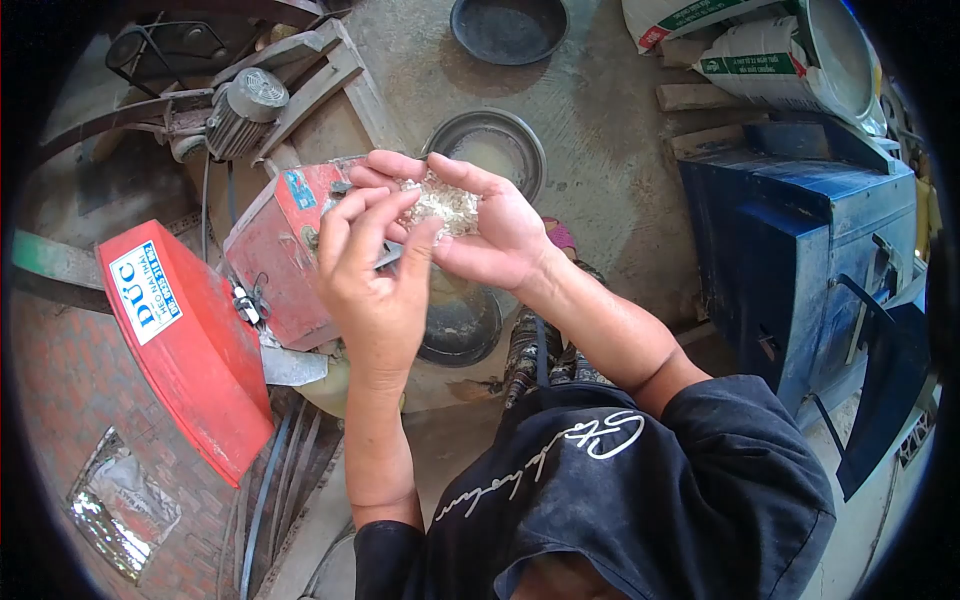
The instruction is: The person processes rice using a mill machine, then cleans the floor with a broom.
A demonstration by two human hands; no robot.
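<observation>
Head view: right hand [492,238] cups pale, flaky grains [440,204].

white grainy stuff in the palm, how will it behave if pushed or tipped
The white grains look loose and small, so they would probably spill if the right hand uncups. The heap seems light, resting on one open palm. Pushing with the left hand would likely scatter it, not slide it whole.

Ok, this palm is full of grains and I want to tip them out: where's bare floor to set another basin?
Bare concrete lies between the grey basin, the dark basin and the blue machine. Left of the left hand it is crowded: red machine, motor, red cover.
</observation>
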